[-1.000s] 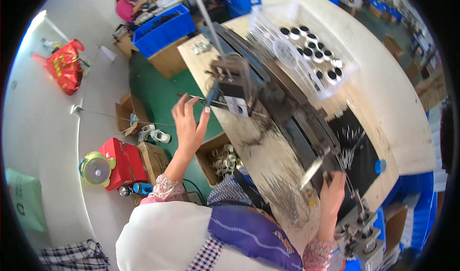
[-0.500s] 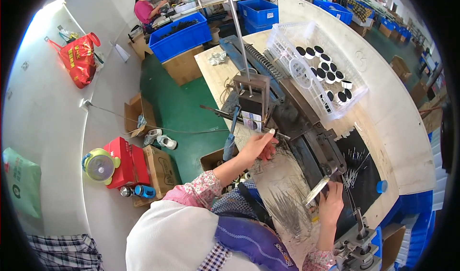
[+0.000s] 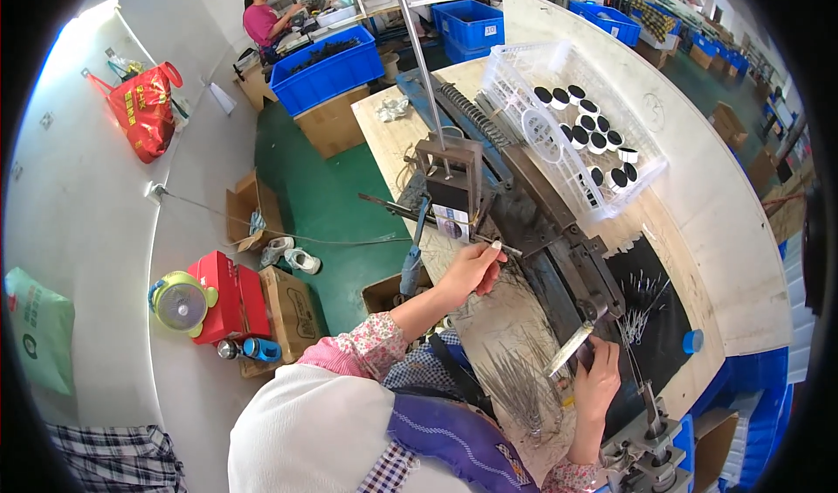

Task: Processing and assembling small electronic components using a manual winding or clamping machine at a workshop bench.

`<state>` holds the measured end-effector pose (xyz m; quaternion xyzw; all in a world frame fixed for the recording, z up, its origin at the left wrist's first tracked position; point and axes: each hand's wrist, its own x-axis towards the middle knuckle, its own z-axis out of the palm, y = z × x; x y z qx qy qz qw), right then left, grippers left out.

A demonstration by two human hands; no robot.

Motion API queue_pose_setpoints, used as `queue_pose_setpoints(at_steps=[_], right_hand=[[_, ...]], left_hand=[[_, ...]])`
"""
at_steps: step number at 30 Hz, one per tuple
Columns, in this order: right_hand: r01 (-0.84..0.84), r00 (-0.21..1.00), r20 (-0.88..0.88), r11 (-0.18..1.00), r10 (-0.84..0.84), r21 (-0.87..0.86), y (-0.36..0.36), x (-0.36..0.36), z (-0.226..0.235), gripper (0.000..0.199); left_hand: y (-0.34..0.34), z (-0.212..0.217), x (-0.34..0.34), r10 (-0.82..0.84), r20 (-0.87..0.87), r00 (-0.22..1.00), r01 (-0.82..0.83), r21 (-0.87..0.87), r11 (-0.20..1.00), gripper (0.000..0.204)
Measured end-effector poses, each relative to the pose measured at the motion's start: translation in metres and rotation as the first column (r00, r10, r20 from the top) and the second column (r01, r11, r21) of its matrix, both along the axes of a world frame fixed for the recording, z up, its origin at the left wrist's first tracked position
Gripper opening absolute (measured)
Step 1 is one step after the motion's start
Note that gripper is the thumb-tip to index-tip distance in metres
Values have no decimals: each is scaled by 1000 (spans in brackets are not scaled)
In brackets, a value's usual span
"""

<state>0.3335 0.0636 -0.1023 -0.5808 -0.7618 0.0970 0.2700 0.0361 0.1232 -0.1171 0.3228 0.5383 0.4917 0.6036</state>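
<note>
My left hand (image 3: 472,273) is closed beside the dark metal machine (image 3: 559,257), its thumb and fingers together at a thin rod. A white cover sits on the thumb tip, and whatever lies in the pinch is too small to make out. My right hand (image 3: 598,378) curls at the machine's near end, right beside a pale flat bar (image 3: 569,350). Something dark shows between its fingers, mostly hidden. Between my hands a bundle of thin metal wires (image 3: 517,378) lies on the worn bench top (image 3: 489,318). More bent wire pieces (image 3: 635,323) rest on a black mat (image 3: 668,353).
A clear plastic basket (image 3: 642,192) holds several white rolls with black tops. A blue cap (image 3: 693,341) stands near the mat. At the lower right is a metal fixture (image 3: 646,454). Blue bins (image 3: 327,70) and a person (image 3: 264,17) are farther back.
My left hand's fingers have drawn together from a more spread pose. The right hand has shifted slightly down and left, and the pale bar with it. The view has tilted slightly.
</note>
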Motion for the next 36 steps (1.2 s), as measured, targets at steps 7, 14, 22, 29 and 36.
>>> queue_pose_setpoints(at_steps=[7, 14, 22, 29, 36], right_hand=[[74, 997, -22, 997, -75, -32, -5, 1, -4, 39], [117, 918, -362, 984, -159, -136, -40, 18, 16, 17], [159, 987, 57, 966, -151, -202, -100, 15, -6, 28], [221, 966, 216, 895, -144, -388, -72, 10, -25, 38], [95, 994, 80, 973, -80, -213, -102, 20, 12, 36]], left_hand=[[7, -15, 1, -21, -145, 989, 38, 110, 993, 32], [5, -9, -2, 88, 53, 995, -92, 77, 993, 24], [-46, 72, 67, -455, 202, 867, 411, 224, 884, 28], [-38, 74, 165, -779, 423, 462, 837, 81, 541, 32], [-29, 53, 191, -663, 492, 564, 734, 69, 676, 31]])
